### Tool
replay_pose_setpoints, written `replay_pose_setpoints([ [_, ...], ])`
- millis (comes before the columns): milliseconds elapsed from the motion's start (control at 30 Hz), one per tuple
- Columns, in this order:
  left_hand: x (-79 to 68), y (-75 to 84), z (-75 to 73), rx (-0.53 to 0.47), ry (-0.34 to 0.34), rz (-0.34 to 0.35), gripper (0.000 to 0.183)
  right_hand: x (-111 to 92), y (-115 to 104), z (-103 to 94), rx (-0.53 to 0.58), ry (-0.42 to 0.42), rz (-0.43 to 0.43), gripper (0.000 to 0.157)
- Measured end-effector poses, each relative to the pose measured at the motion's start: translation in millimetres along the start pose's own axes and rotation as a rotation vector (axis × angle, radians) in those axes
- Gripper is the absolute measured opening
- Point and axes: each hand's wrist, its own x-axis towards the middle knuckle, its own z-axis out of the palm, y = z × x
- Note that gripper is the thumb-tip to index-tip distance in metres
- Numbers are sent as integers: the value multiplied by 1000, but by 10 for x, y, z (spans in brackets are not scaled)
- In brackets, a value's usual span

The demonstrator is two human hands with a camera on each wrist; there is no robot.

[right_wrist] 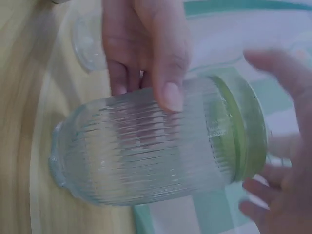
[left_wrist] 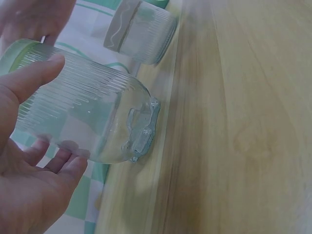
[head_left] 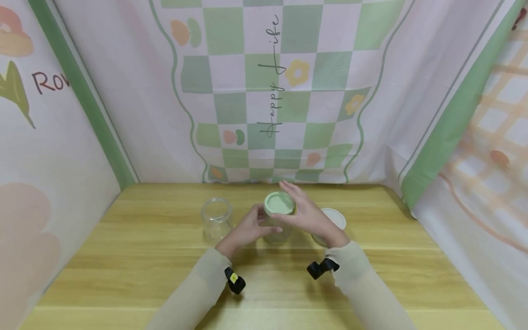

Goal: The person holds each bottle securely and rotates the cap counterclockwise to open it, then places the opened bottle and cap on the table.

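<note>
A ribbed clear glass jar (right_wrist: 146, 161) with a pale green lid (head_left: 279, 203) is upright in front of me, its knobbly base at the table or just above it; I cannot tell which. My left hand (head_left: 249, 229) holds the jar's body, thumb on the near side and fingers round the other, as the left wrist view shows. Around the lid, my right hand (head_left: 307, 213) is spread wide, thumb in front and fingers behind. In the right wrist view, some fingertips (right_wrist: 253, 192) are at the lid's edge, while one raised digit stands apart from it.
A lidless glass jar (head_left: 216, 213) stands left of the hands. Partly behind my right wrist is another glass jar with a white lid (head_left: 335, 218). The wooden table (head_left: 165, 270) meets a checked curtain (head_left: 264, 151) at the back, with more curtains at both sides.
</note>
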Motion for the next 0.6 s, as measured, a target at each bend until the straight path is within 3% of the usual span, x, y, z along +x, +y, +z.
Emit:
replay_pose_setpoints([
  [267, -9, 12, 18, -15, 22, -39, 84, -36, -113, 133, -272, 249, 39, 88],
  [600, -4, 8, 16, -15, 23, -61, 93, -37, -108, 262, -373, 357, 26, 88],
])
